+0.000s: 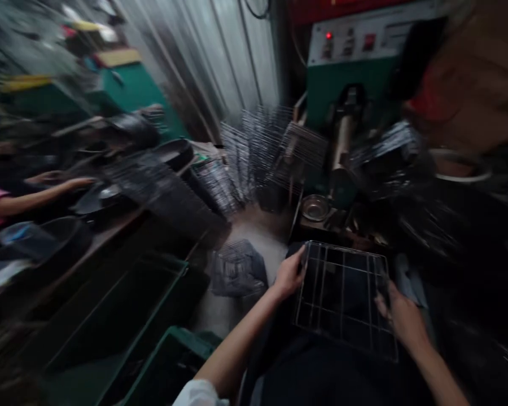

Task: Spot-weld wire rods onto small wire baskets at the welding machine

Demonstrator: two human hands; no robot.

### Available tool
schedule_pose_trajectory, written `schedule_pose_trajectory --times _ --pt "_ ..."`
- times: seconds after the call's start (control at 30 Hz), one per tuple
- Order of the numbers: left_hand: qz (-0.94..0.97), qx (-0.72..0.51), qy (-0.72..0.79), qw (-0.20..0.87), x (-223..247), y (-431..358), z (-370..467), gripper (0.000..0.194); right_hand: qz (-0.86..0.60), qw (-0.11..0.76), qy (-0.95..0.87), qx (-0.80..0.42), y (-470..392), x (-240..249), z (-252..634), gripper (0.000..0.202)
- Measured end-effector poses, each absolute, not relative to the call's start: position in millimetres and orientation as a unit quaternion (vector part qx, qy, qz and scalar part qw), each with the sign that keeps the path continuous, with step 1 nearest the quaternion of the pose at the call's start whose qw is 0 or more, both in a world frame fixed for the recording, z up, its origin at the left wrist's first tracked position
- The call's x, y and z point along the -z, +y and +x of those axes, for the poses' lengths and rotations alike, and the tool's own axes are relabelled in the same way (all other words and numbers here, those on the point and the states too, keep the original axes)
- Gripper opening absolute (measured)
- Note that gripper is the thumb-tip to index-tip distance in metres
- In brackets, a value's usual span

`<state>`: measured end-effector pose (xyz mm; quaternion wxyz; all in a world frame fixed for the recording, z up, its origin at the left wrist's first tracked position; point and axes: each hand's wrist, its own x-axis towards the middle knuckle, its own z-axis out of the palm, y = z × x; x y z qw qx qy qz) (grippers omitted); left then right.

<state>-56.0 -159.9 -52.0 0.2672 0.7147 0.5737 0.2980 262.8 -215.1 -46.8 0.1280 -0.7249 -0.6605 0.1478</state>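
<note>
A rectangular wire rack (342,292) lies tilted above my lap, its thin metal bars crossing in a grid. My left hand (290,274) is closed on its upper left edge. At the right edge, my right hand (400,316) grips the rack too, with a dark object by its fingers that is too blurred to name. Just beyond the rack, a small round metal dish (315,208) sits on the machine's cluttered ledge.
A green machine (336,84) with a lit red lamp stands ahead. Stacked wire racks (258,149) lean beside it, and a wire bundle (238,268) rests on the floor. Green bins (173,344) stand at lower left. Another person's arm (46,197) reaches in from the left.
</note>
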Motion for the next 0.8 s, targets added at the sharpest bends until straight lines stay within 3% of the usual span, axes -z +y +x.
schedule_pose_trajectory --times 0.13,0.4,0.6,0.8 --pt "0.702 -0.269 0.601 0.272 51.9 -158.5 -52.0 0.062 -0.695 0.128 -0.695 -0.133 -216.3 54.7 264.5 0.054" --pt "0.64 -0.358 0.535 0.42 61.7 -157.8 -59.8 0.064 -0.671 0.23 -0.676 -0.2 -212.7 62.8 267.9 0.053" --pt "0.635 -0.37 0.561 0.381 69.0 -163.8 -55.5 0.055 -0.701 0.207 -0.665 -0.155 -220.0 58.5 262.1 0.054" --pt "0.659 -0.364 0.558 0.349 66.9 -160.3 -52.1 0.052 -0.653 0.31 -0.647 -0.241 -216.3 60.2 263.9 0.052"
